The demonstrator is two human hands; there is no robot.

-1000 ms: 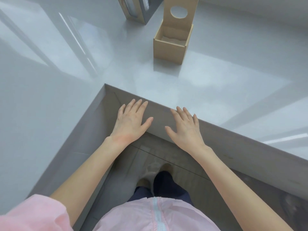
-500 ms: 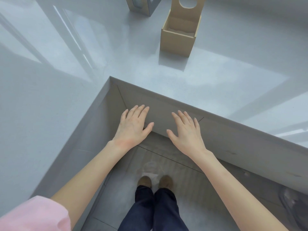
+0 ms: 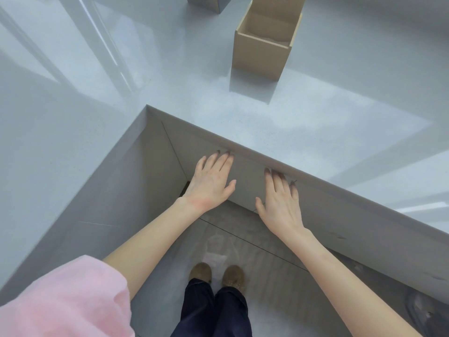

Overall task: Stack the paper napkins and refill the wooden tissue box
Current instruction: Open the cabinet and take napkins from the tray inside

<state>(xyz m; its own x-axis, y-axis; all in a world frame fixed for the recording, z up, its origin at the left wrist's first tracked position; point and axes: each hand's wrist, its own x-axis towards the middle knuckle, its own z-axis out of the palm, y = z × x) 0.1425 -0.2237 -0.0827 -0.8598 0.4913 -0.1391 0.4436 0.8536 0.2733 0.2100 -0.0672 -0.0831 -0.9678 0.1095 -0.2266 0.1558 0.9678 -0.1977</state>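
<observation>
A wooden tissue box (image 3: 261,57) stands on the grey counter (image 3: 243,117) at the top middle, its lid with a round hole swung up behind it. A pale layer of napkins shows inside near its far side. My left hand (image 3: 211,182) and my right hand (image 3: 279,203) hang flat, palms down, below the counter's inner corner. Both are empty with fingers apart, fingertips under the counter's edge. The box lies well beyond both hands.
A second wooden object (image 3: 206,2) with a grey face sits at the top edge, left of the box. The counter wraps around me in an L shape. My shoes (image 3: 216,274) stand on the grey tiled floor below.
The view has tipped down and drawn back, so the box sits nearer the top edge. Both hands have dropped lower against the cabinet front, still flat and empty.
</observation>
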